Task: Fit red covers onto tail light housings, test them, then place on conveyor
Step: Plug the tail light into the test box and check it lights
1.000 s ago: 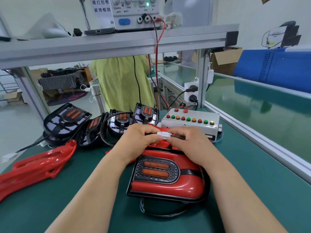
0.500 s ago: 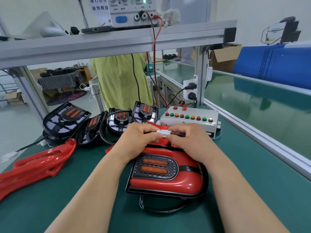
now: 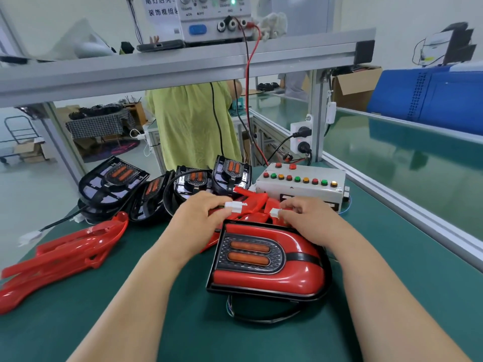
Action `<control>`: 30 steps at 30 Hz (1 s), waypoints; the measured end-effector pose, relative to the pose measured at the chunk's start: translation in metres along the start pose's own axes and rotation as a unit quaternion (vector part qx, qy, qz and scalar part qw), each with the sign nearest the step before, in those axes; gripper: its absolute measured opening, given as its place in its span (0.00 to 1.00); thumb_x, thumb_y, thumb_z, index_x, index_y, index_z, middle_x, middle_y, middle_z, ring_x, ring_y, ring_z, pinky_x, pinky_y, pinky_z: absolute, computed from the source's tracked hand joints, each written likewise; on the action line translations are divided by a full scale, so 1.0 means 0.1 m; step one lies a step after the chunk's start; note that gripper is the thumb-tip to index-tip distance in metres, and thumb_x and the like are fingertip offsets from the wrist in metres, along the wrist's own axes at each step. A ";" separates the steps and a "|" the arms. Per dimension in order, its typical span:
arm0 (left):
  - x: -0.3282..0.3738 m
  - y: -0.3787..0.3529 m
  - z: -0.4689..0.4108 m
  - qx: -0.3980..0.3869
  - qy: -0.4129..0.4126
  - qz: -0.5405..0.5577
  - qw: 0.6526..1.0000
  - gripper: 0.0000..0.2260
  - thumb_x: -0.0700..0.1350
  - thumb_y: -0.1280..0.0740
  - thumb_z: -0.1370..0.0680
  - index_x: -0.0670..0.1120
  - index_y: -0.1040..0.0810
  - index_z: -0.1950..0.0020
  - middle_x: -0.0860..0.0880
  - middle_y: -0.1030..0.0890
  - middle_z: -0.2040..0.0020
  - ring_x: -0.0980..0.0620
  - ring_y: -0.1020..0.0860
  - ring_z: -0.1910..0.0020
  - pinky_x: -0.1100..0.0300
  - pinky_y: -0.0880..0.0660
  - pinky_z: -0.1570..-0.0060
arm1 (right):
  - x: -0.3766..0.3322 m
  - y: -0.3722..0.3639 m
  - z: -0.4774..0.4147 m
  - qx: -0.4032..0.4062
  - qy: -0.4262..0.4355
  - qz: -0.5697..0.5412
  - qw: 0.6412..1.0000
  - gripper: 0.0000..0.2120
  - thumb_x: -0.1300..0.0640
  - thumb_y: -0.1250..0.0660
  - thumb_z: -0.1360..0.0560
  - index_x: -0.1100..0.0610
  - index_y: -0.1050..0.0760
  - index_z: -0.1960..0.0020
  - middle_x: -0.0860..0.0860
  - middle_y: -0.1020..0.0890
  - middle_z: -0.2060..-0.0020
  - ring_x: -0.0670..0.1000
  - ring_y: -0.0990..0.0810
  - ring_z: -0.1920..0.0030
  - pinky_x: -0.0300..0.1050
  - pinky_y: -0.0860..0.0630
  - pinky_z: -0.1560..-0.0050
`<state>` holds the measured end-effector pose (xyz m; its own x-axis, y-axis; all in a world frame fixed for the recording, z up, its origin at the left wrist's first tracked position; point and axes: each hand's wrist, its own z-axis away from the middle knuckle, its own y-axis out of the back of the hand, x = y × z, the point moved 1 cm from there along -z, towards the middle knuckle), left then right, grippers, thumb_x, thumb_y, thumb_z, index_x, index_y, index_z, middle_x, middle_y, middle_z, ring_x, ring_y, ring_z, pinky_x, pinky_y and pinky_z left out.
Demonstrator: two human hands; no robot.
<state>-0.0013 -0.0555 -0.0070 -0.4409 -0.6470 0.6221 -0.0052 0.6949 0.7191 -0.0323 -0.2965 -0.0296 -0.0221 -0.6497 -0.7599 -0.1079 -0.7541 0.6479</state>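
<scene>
- Grip, left hand (image 3: 201,220): thumb and fingers pinch a white connector (image 3: 235,205).
- Grip, right hand (image 3: 311,222): fingertips clamp a second white connector (image 3: 274,212). The two connectors are apart, both held just beyond the far edge of the tail light (image 3: 264,280).
- Nearest: black cable (image 3: 261,319) loops out from under the tail light's near edge onto the green tabletop (image 3: 183,322).
- Tail light lies flat on the tabletop between the forearms. Red cover is fitted, with two orange lenses in a dark oval panel facing up.
- Left: loose red covers (image 3: 65,252) heaped on the tabletop, well apart from the tail light.
- Behind the hands: row of black housings (image 3: 193,178) without covers, leaning on one another, orange lenses showing.
- Just beyond the right hand: white test box (image 3: 300,192) with a row of red, green and yellow buttons on top.
- Socket block (image 3: 300,137) on an aluminium post, two black plugs in it.
- Right, past an aluminium rail: conveyor (image 3: 392,163), glossy green belt running away from the camera. A blue crate (image 3: 431,97) and a cardboard box (image 3: 352,84) sit on its far side.
- Person in a yellow-green shirt (image 3: 193,121) stands beyond the tabletop.
- Overhead shelf (image 3: 183,66) carries a power supply (image 3: 217,22) with its green lamp lit. Red and black leads drop from it.
</scene>
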 end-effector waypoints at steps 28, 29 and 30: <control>0.19 -0.05 0.86 0.166 0.197 0.379 0.889 0.29 0.49 0.30 0.24 0.59 0.36 0.25 0.50 0.23 0.36 0.53 0.17 0.52 0.52 0.19 0.57 | 0.07 0.13 0.77 0.215 -0.128 -0.434 0.866 0.13 0.65 0.35 0.22 0.51 0.20 0.44 0.46 0.14 0.65 0.45 0.19 0.60 0.48 0.27 0.53; 0.22 -0.04 0.84 0.177 0.197 0.428 0.865 0.27 0.46 0.31 0.22 0.57 0.35 0.25 0.49 0.22 0.38 0.55 0.16 0.59 0.55 0.20 0.65 | 0.06 0.12 0.79 0.211 -0.137 -0.468 0.847 0.13 0.66 0.36 0.22 0.51 0.21 0.44 0.46 0.14 0.65 0.45 0.19 0.60 0.50 0.28 0.54; 0.26 -0.05 0.82 0.184 0.199 0.464 0.843 0.25 0.45 0.32 0.20 0.55 0.34 0.25 0.48 0.21 0.40 0.56 0.17 0.63 0.57 0.22 0.69 | 0.04 0.10 0.82 0.206 -0.149 -0.497 0.830 0.13 0.67 0.37 0.22 0.51 0.21 0.46 0.46 0.15 0.66 0.45 0.20 0.61 0.51 0.30 0.55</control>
<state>-0.0865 -0.0498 -0.0196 -0.0732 0.2257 0.9714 -0.1347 0.9629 -0.2339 -0.1152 -0.2992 -0.0305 0.0437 0.3722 -0.9271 -0.5486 -0.7667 -0.3336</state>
